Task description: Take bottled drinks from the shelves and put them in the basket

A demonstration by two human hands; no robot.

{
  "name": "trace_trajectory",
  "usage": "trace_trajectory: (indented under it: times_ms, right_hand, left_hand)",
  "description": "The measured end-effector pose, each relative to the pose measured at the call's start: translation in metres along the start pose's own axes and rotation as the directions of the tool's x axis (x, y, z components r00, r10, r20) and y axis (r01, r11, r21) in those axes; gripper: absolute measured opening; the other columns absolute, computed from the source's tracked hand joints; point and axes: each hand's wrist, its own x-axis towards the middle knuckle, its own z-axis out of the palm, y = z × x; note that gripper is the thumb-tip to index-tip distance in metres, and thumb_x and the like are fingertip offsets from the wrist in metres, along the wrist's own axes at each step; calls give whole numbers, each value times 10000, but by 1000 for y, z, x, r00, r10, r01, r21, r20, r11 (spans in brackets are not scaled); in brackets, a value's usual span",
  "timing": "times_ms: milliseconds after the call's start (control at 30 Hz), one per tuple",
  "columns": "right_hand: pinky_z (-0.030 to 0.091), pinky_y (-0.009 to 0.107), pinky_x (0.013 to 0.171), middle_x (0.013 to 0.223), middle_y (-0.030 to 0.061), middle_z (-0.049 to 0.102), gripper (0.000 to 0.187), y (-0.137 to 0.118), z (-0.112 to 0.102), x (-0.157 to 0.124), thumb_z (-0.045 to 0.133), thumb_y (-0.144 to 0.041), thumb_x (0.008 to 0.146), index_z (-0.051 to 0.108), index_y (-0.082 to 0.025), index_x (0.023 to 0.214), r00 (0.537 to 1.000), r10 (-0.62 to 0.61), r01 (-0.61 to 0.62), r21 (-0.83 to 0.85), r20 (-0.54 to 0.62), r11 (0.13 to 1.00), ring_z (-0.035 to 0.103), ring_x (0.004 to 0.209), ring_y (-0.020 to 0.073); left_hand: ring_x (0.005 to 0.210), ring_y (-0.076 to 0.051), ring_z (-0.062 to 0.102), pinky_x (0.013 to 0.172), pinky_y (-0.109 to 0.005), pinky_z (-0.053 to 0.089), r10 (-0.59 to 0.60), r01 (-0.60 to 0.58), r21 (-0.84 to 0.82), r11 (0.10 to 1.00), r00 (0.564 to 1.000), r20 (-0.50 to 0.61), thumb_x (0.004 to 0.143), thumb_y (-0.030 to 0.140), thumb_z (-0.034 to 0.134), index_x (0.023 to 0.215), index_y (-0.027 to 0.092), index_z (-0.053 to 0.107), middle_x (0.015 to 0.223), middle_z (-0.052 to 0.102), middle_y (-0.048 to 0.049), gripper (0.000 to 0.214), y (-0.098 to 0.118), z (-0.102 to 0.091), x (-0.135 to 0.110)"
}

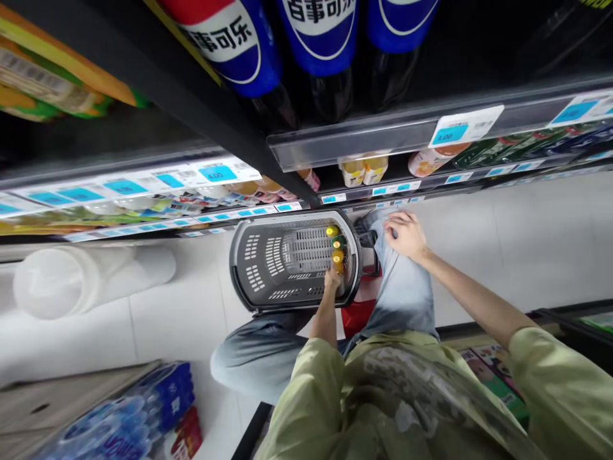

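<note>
A grey shopping basket (253, 295) stands on the floor in front of me. My left hand (332, 278) reaches inside its right end, closed around a bottle (339, 269) with a yellowish-orange top, mostly covered by the fingers. In a row beyond it stand a bottle with an orange cap (338, 256), one with a green-rimmed cap (337, 243) and one with a yellow cap (332, 231). A clear package (290, 250) seems to lie to their left. My right hand (406, 234) rests on my knee, fingers loosely bent, with nothing in it.
Shelves with a price-tag rail (354, 144) rise just ahead, holding cola bottles (318, 38) above and small drinks (364, 171) below. A white bucket (52, 281) is on the floor to the left. Blue-wrapped water packs (129, 415) sit at lower left. Something red (358, 313) is beneath me.
</note>
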Motion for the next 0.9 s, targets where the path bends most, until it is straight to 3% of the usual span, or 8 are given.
trace_trajectory:
  times_ms: [133,267,467,600,700,900]
  right_hand:
    - [383,462,1240,1052,35,852,218,-1,3,1,578,-154,910,769,-236,844,1000,-5,5,-4,-5,1000,688,1222,254]
    - [401,470,1229,1034,52,850,222,-3,6,3,578,-160,907,785,-228,864,1000,-9,9,-20,-12,1000,697,1210,263]
    - [504,475,1113,1053,104,833,248,4,16,-1,563,-221,890,811,-228,874,993,-77,70,-84,-89,994,718,1142,288]
    - [529,492,1060,1066,92,828,256,15,28,-3,561,-261,901,814,-269,868,982,-133,121,-96,-131,988,724,1114,297]
    - [525,478,1054,1052,81,828,289,21,34,-3,532,-279,915,817,-269,869,979,-151,135,-118,-137,984,729,1097,288]
    - [513,444,1036,1047,90,829,367,41,40,-3,475,-336,945,820,-225,886,971,-198,181,-135,-131,974,725,1080,279]
  left_hand:
    - [1061,-217,761,919,-387,638,-146,147,-34,989,989,27,1131,371,517,1494,137,566,1259,748,-136,435,-5,15,13]
    - [1191,-250,738,1022,-440,621,-182,185,-73,980,982,50,1119,406,551,1507,143,567,1358,717,-160,469,-8,23,10]
    - [1301,-285,715,1130,-487,571,-155,158,-135,978,987,29,1101,377,552,1494,160,606,1382,727,-179,452,-18,17,-28]
    - [1344,-330,701,1135,-457,565,-159,156,-158,975,987,-2,1065,334,498,1420,137,685,1389,718,-244,447,-22,17,-54]
    - [1352,-353,693,1127,-453,570,-144,134,-169,976,988,-49,1043,341,451,1450,117,663,1411,700,-269,510,-20,24,-76]
    - [1352,-351,692,1177,-503,532,-76,50,-181,982,987,-139,1027,283,421,1452,136,656,1381,737,-229,507,-11,45,-111]
